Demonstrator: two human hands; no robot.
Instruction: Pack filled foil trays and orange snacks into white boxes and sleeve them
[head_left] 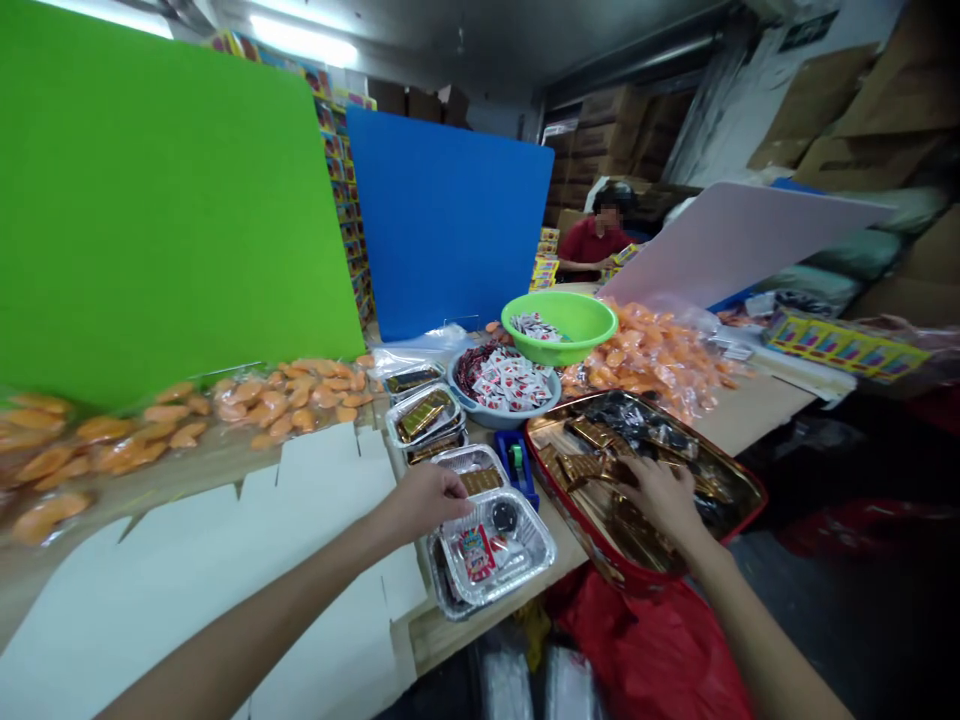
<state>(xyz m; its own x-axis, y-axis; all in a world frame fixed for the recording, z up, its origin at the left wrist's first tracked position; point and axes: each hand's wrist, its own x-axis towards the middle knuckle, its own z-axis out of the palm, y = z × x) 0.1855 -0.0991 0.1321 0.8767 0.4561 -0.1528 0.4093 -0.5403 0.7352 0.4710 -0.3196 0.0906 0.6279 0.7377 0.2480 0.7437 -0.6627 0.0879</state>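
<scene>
Your left hand is resting at the far rim of the nearest foil tray, which is sitting at the front edge of the table. The left grip is curling down over that rim. You are touching the tray, but I cannot tell whether the fingers are pinching anything.

Inside the foil tray a red-and-white packet and a dark round sweet are lying side by side. Just behind it a second foil tray is showing one gold piece.

To the right of the foil tray, your right hand is lying palm down in the red tray. That grip is spreading wide over the gold-wrapped bars, touching them but closing on none.

Between the two trays, just behind the foil tray's far corner, a blue tape dispenser is standing. Further behind, a bowl of red-and-white sachets and a green bowl are waiting.

As I read it, you are sorting through the bars while steadying the foil tray. Moving a bar across calls for closing on a single piece, since they are lying packed and overlapping. It also calls for keeping the light foil tray pinned, because its near end is hanging over the table's edge.
</scene>
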